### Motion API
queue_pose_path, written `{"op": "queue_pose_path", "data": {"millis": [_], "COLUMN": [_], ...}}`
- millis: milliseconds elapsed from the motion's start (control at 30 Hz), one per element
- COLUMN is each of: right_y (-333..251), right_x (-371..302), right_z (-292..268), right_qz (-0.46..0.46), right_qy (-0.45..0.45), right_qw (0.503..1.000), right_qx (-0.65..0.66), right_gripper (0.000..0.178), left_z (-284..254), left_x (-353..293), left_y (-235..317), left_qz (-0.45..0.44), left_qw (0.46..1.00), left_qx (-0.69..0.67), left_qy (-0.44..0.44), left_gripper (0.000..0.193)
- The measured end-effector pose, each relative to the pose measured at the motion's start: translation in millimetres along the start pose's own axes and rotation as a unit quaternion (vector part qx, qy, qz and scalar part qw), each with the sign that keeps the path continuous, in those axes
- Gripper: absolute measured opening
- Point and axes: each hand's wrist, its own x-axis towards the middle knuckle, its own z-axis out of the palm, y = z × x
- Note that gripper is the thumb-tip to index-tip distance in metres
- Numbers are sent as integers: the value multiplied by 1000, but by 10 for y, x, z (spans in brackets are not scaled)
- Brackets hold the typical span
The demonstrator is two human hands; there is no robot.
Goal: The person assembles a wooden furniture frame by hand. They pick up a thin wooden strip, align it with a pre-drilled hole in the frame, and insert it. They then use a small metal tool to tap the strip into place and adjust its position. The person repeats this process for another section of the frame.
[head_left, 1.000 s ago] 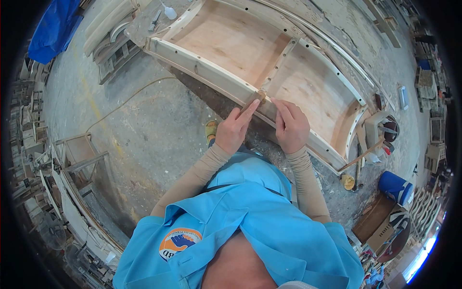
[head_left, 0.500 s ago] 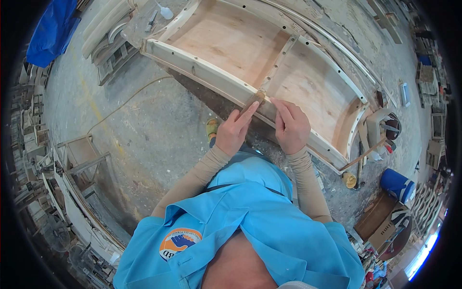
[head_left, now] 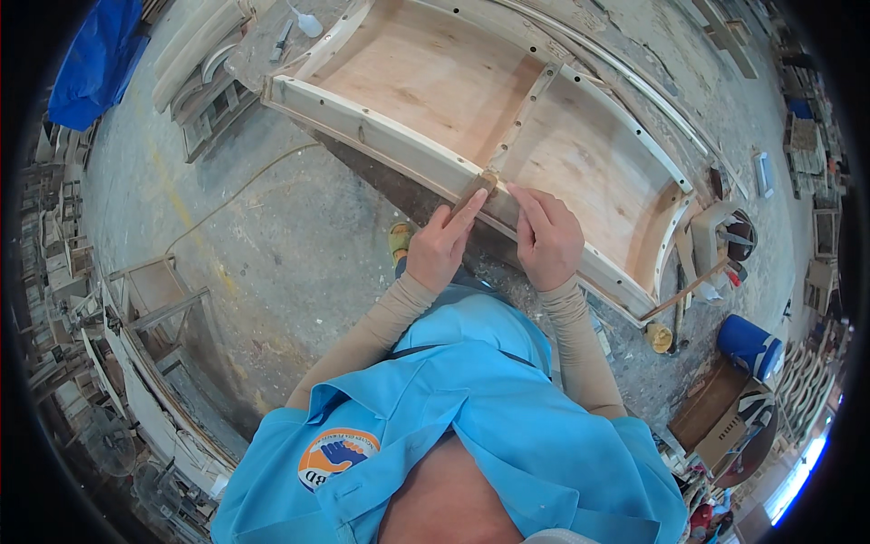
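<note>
A pale wooden frame [head_left: 399,139] with curved ends, a cross rail and thin panels lies slanting in front of me. Dark holes dot its edges. At the near rail, beside the cross rail's end, my left hand [head_left: 439,247] pinches a small brown wooden piece [head_left: 475,190], index finger laid along it. Just to its right, my right hand [head_left: 551,239] rests at the same rail with its fingers curled and the index fingertip at the rail's top edge. Whatever its fingers may hold is hidden.
Upper left, curved wooden parts [head_left: 201,82] are stacked near a blue tarp [head_left: 95,63]. A white squeeze bottle [head_left: 310,24] lies beyond the frame's left corner. To the right are a blue drum [head_left: 749,346], a cardboard box [head_left: 725,437] and a yellow cup [head_left: 659,339]. A thin hose [head_left: 237,192] crosses the floor.
</note>
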Motion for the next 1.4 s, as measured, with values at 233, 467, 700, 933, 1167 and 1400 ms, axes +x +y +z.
{"op": "queue_pose_path", "data": {"millis": [233,467,700,933,1167,1400], "right_y": [0,-25,-17,-22,-5,-27], "right_x": [6,18,7,5,-6,24], "right_z": [0,-11,-2,-2,5,17], "right_qz": [-2,1,-4,-2,-3,-9], "right_qy": [3,2,2,-2,1,4], "right_qw": [1000,1000,1000,1000,1000,1000], "right_qx": [1,0,-4,-8,-15,-9], "right_gripper": [39,38,39,39,40,39], "left_z": [1,-14,-13,-6,53,49], "left_x": [-11,-19,-33,-39,-43,-73], "left_y": [-5,-14,-11,4,-20,-58], "left_qz": [2,9,9,9,22,12], "left_qw": [1000,1000,1000,999,999,1000], "left_qx": [7,7,22,33,24,4], "left_qy": [-9,-17,-15,-17,2,-6], "left_gripper": [59,64,62,64,67,65]}}
